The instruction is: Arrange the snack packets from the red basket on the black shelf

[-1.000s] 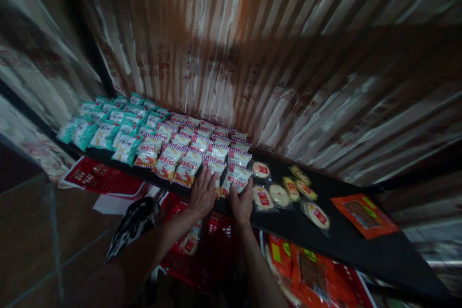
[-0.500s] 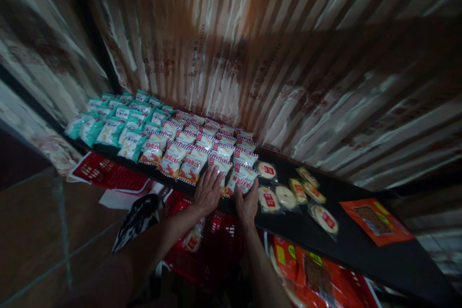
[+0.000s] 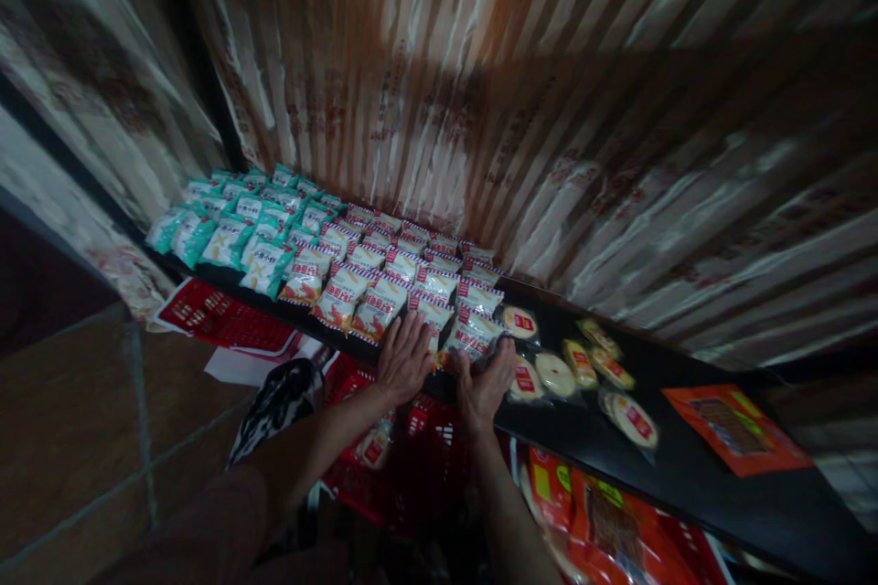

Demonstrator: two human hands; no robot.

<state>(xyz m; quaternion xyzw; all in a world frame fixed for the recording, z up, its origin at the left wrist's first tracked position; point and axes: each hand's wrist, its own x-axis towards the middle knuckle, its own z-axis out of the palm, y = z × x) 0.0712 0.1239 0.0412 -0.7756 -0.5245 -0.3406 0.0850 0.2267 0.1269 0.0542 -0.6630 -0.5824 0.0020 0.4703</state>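
Note:
My left hand [image 3: 404, 364] lies with fingers stretched over the lower part of a white and orange snack bag [image 3: 433, 313] in the front row. At the right end of that row, my right hand [image 3: 486, 388] touches the lower right side of another snack bag [image 3: 473, 332], thumb and fingers apart. Several matching bags with striped edges stand in rows behind and to the left. Farther left are rows of teal snack bags [image 3: 264, 267]. Right of my right hand lie round flat packets, one of them a plain pale packet [image 3: 555, 374].
The bags sit on a narrow black shelf [image 3: 583, 434] against a wrinkled, plastic-covered wall. Small yellow packets [image 3: 580, 364] and an orange packet [image 3: 737, 428] lie to the right. Below are a red basket [image 3: 401, 498] and more orange packets [image 3: 617, 530].
The view has shifted slightly, so the shelf appears farther right. My right hand has turned outward along the end bag's side, its fingers now pointing more to the right. My left hand stays on its bag.

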